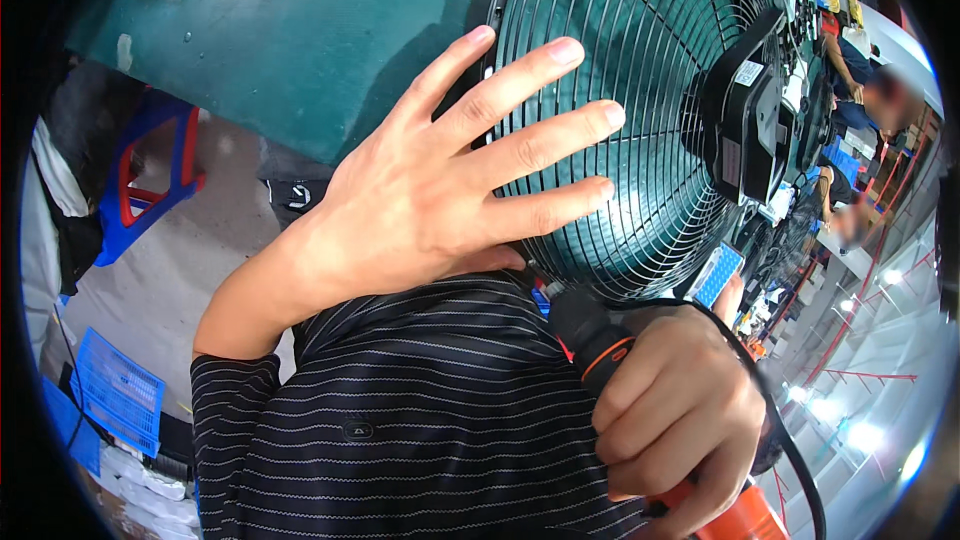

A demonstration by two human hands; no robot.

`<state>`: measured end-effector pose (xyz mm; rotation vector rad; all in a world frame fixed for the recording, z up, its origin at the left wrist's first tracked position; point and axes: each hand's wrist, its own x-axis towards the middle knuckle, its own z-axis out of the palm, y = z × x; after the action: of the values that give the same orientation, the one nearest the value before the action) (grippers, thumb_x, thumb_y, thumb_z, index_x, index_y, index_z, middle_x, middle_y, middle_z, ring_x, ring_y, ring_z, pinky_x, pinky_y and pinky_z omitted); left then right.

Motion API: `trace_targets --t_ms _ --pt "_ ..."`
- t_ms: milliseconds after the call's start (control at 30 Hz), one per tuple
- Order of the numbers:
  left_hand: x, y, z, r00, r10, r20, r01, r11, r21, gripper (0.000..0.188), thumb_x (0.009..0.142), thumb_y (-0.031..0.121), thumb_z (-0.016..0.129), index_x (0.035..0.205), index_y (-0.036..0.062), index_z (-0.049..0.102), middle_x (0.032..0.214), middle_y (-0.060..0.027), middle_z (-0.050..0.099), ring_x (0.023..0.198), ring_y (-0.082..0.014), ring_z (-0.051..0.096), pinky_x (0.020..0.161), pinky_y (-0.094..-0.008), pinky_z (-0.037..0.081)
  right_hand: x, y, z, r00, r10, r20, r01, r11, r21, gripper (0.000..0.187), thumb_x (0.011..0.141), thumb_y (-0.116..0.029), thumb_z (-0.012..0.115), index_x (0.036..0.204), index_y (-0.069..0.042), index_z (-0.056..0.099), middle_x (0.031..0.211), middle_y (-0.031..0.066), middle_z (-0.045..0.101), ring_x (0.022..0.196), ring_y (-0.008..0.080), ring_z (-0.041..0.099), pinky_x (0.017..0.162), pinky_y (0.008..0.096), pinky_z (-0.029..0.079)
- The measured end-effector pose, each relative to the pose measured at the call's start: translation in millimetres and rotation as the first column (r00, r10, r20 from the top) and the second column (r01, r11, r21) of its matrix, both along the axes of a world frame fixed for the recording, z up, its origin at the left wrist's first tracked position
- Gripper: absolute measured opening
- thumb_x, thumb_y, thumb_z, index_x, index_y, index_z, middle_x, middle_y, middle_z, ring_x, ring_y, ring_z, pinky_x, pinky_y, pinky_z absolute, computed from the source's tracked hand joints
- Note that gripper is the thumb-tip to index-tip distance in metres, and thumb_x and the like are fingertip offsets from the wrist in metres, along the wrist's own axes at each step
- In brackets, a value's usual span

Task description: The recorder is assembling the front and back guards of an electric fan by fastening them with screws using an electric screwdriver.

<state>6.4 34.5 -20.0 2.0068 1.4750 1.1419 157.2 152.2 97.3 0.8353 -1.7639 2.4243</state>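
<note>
Grasped in the right hand (pixel 680 405), near right: black-and-orange power driver (pixel 592 340). Left hand (pixel 440 175), released and splayed, overlapping in view the left side of the black wire fan guard (pixel 650 195).

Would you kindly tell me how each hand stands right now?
Left hand: open, spread, holding nothing that shows.
Right hand: closed, holding a power screwdriver.

A glossy green table (pixel 260 40) carries 1 black wire-caged fan (pixel 725 125).
</note>
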Motion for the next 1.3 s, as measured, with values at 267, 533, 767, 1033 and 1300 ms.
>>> trace_targets --t_ms 267,533,767,1033,1300 --pt "0 -1 3 0.999 -0.011 0.032 0.011 1.0 0.017 0.088 0.048 0.031 0.086 0.132 0.0283 0.058 0.15 -0.0047 0.047 0.142 -0.0406 0.034 0.111 -0.0636 0.032 -1 -4 -2 0.984 0.177 0.001 -0.177 0.979 0.101 0.025 0.097 -0.012 0.048 0.091 0.003 0.067 0.078 0.009 0.06 0.063 0.0179 0.057 0.06 0.0282 0.045" --pt "-11 6 6 0.994 0.077 0.074 -0.085 0.99 0.11 0.084 0.072 0.047 0.081 0.142 0.0113 0.052 0.155 -0.0223 0.035 0.143 -0.044 0.03 0.116 -0.0556 0.024 76 3 34 0.9 -0.387 -0.201 0.29 0.875 -0.388 0.012 0.084 -0.002 0.068 0.095 0.001 0.067 0.073 0.0052 0.051 0.069 0.018 0.062 0.056 0.0282 0.05" --pt "-22 91 9 0.888 0.35 0.298 -0.313 0.935 -0.168 0.09 0.083 0.041 0.078 0.147 -0.0057 0.036 0.148 -0.0238 0.042 0.139 -0.0307 0.041 0.115 -0.0374 0.032 224 -27 24 0.125 -0.884 0.451 0.97 0.013 -0.243 0.041 0.08 -0.001 0.072 0.119 0.001 0.058 0.102 0.0108 0.057 0.073 0.0176 0.063 0.06 0.0271 0.052" --pt "-15 111 12 0.785 0.314 0.534 -0.216 0.947 -0.24 0.073 0.089 0.02 0.072 0.146 -0.0089 0.037 0.142 -0.0192 0.049 0.131 -0.0243 0.048 0.111 -0.0342 0.036 243 -88 -39 -0.355 -0.676 0.645 0.922 -0.14 0.361 0.041 0.077 0.0 0.073 0.116 0.004 0.058 0.115 0.0158 0.064 0.071 0.0222 0.07 0.062 0.0298 0.054" --pt "68 26 27 0.639 0.497 0.586 -0.368 0.868 -0.335 0.083 0.091 0.012 0.066 0.152 -0.0094 0.015 0.158 -0.0222 0.023 0.146 -0.0298 0.023 0.12 -0.0378 0.017 273 62 -37 -0.232 -0.736 0.637 0.96 -0.068 0.271 0.032 0.084 -0.015 0.071 0.11 0.0 0.061 0.076 0.0075 0.065 0.061 0.0167 0.064 0.058 0.0306 0.054"
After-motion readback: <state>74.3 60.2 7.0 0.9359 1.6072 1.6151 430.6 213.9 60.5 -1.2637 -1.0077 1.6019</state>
